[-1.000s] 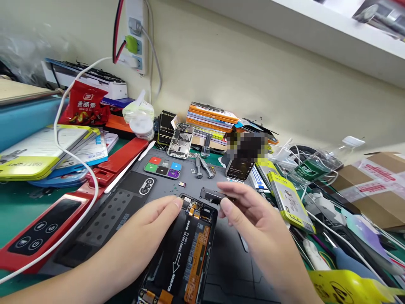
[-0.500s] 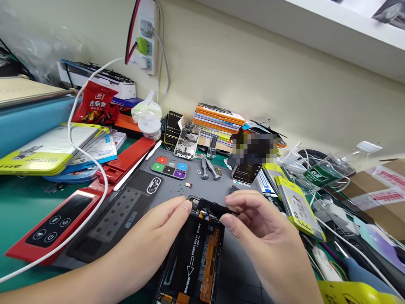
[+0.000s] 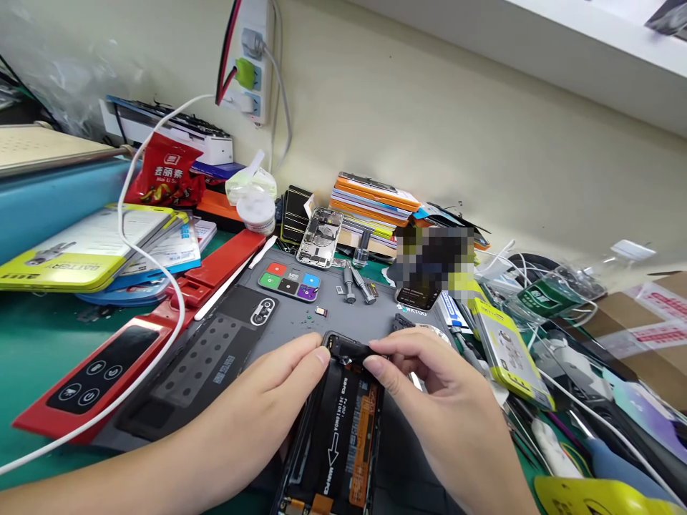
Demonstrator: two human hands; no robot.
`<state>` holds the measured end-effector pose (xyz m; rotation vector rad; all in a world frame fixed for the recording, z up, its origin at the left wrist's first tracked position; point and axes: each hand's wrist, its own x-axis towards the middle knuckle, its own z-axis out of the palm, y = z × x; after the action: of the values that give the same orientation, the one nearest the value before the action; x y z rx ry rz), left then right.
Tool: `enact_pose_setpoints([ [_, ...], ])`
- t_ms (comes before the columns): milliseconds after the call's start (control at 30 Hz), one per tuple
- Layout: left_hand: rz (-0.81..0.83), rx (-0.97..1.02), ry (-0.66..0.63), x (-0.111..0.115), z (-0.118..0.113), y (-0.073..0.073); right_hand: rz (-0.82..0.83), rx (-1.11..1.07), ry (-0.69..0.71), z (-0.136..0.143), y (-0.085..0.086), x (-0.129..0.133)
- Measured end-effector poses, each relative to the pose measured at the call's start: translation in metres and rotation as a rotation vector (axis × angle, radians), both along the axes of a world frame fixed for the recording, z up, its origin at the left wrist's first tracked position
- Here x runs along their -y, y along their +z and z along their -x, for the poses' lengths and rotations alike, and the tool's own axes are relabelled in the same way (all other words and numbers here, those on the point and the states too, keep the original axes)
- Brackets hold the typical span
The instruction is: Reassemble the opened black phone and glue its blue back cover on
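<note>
An opened phone (image 3: 316, 436) with a black ribbon and an orange flex cable inside lies in front of me, its far end tilted up. My left hand (image 3: 268, 393) grips its upper left edge, with the thumb on the rim and the other fingers behind. At the phone's top end sits a small black cover piece (image 3: 348, 350). My right hand (image 3: 440, 393) pinches the right end of this piece between thumb and forefinger. Whether the piece lies fully flat in the frame I cannot tell. A detached black phone back cover (image 3: 201, 357) lies left of my left hand.
Left stands a red device with touch buttons (image 3: 91, 386), crossed by a white cable (image 3: 179, 286). On the grey mat (image 3: 279, 318) are a coloured magnetic pad (image 3: 290, 286) and screwdrivers (image 3: 358, 282). Yellow battery boxes (image 3: 509, 350) and a plastic bottle (image 3: 552, 293) crowd the right.
The black cover piece has gone from raised and tilted to down in the phone's top end. My right hand has moved slightly left with it; my left hand still holds the phone.
</note>
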<state>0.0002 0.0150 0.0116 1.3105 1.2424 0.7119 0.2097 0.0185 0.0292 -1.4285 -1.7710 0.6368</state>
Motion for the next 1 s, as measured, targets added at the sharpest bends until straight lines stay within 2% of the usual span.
enact_pose_setpoints([
  [167, 0.095, -0.055, 0.028, 0.0010, 0.0007, 0.0008, -0.007, -0.048, -0.015, 0.0015, 0.0009, 0.0003],
  [433, 0.034, 0.021, -0.020, 0.0026, 0.0023, -0.0030, 0.120, -0.174, -0.058, 0.0019, 0.0087, -0.0049],
  [633, 0.011, 0.035, -0.058, 0.0017, 0.0014, -0.0041, 0.118, -0.094, -0.051, 0.0020, 0.0089, -0.0051],
  [767, 0.009, 0.041, -0.079, 0.0017, 0.0019, -0.0031, 0.050, -0.015, -0.033, 0.0030, 0.0082, -0.0036],
  [933, 0.155, -0.058, 0.044, 0.0047, 0.0040, -0.0008, 0.014, 0.043, -0.002, 0.0023, 0.0080, -0.0005],
  [1000, 0.143, -0.042, 0.054, 0.0046, 0.0040, -0.0027, 0.013, 0.052, 0.016, 0.0023, 0.0078, 0.0001],
])
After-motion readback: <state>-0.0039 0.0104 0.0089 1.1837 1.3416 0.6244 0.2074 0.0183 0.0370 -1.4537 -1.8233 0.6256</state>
